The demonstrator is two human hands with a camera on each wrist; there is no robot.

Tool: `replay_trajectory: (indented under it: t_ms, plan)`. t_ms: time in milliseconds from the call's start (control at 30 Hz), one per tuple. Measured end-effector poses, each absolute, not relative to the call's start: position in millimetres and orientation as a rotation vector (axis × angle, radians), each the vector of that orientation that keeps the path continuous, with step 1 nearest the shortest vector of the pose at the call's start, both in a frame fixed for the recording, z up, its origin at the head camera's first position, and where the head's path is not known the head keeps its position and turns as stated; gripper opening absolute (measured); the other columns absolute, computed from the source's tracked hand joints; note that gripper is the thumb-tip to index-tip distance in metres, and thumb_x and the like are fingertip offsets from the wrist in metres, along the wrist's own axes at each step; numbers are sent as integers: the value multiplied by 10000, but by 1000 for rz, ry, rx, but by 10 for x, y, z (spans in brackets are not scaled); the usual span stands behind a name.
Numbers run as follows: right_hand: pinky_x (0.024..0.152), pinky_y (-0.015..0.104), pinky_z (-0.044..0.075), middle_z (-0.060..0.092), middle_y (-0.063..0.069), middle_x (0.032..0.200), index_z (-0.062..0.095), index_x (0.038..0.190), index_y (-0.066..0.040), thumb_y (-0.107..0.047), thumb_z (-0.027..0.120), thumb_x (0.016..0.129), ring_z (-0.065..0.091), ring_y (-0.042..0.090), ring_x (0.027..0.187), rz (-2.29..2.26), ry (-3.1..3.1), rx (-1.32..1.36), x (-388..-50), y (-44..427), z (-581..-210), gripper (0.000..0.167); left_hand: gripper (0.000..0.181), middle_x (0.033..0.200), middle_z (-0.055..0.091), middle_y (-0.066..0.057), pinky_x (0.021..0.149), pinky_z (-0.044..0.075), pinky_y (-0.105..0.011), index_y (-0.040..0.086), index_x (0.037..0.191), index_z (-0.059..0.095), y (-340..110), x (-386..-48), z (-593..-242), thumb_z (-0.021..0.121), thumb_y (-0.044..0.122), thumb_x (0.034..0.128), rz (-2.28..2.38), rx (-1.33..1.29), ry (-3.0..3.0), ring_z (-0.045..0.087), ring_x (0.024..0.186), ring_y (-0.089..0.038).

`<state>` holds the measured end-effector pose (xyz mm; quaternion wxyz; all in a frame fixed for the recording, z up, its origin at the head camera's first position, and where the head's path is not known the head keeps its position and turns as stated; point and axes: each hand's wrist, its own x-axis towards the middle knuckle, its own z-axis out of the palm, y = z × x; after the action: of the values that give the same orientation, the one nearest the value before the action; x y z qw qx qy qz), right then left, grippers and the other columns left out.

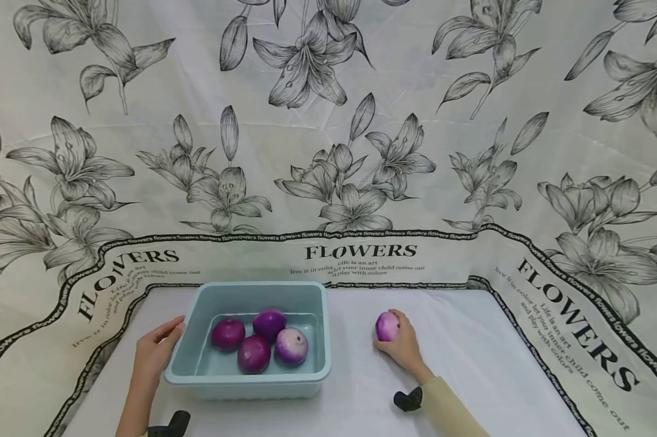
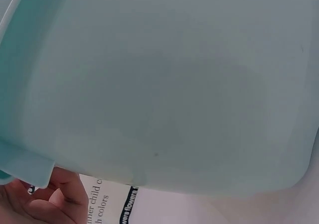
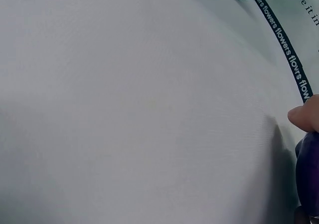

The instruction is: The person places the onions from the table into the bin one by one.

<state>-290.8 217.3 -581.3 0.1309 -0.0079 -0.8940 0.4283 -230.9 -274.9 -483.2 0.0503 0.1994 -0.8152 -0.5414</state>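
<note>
In the head view, a pale blue plastic bin [image 1: 246, 379] stands left of centre with several red onions inside, among them a paler purple-and-white onion [image 1: 292, 346]. My left hand [image 1: 155, 346] holds the bin's left rim; in the left wrist view its bent fingers [image 2: 70, 186] show beside and below the rim, and the bin's outer wall [image 2: 159, 94] fills most of that view. To the right of the bin, my right hand [image 1: 404, 346] grips another purple onion [image 1: 386, 326] between thumb and fingers. Only part of this onion [image 3: 308, 176] and a fingertip [image 3: 303, 115] appear in the right wrist view.
A white cloth [image 1: 361, 388] covers the table under the bin and hands. Behind and at both sides hangs a floral curtain [image 1: 356, 182] with a black lettered border. Dark straps [image 1: 408, 400] sit at both wrists.
</note>
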Motion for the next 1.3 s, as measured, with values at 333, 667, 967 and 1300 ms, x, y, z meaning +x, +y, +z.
replay_trajectory:
  t_ms: [333, 667, 967, 1300]
  plan:
    - [916, 543, 456, 563, 190, 1274, 469, 1336, -62, -338, 889, 598, 549, 351, 1146, 1074, -2717, 85, -2797, 2110, -5744, 893, 491, 1344, 517, -236, 781, 398, -239, 26, 1361, 520, -2772, -2305, -4830, 502, 346, 989, -1628, 597, -2486, 468, 1202, -311]
    - [883, 499, 484, 583, 157, 1271, 489, 1335, -85, -515, 846, 619, 583, 303, 1115, 1065, -2776, 82, -2706, 1946, -5550, 909, 501, 1349, 509, -245, 835, 408, -322, 23, 1363, 515, -2787, -2300, -4829, 490, 359, 992, -1623, 589, -2487, 462, 1210, -327]
    - [841, 457, 505, 607, 127, 1221, 513, 1297, -85, -508, 844, 627, 602, 261, 1050, 1047, -2809, 130, -2702, 1765, -5205, 858, 488, 1344, 511, -244, 843, 416, -328, 22, 1362, 516, -2789, -2292, -4804, 489, 342, 995, -1616, 589, -2495, 466, 1205, -328]
    - [841, 444, 518, 610, 139, 1215, 508, 1303, -26, -484, 805, 687, 606, 271, 1058, 934, -2812, 322, -2804, 1616, -4766, 823, 485, 1302, 532, -235, 712, 398, -166, 11, 1337, 539, -2754, -2297, -4801, 521, 339, 980, -1603, 573, -2498, 483, 1174, -314]
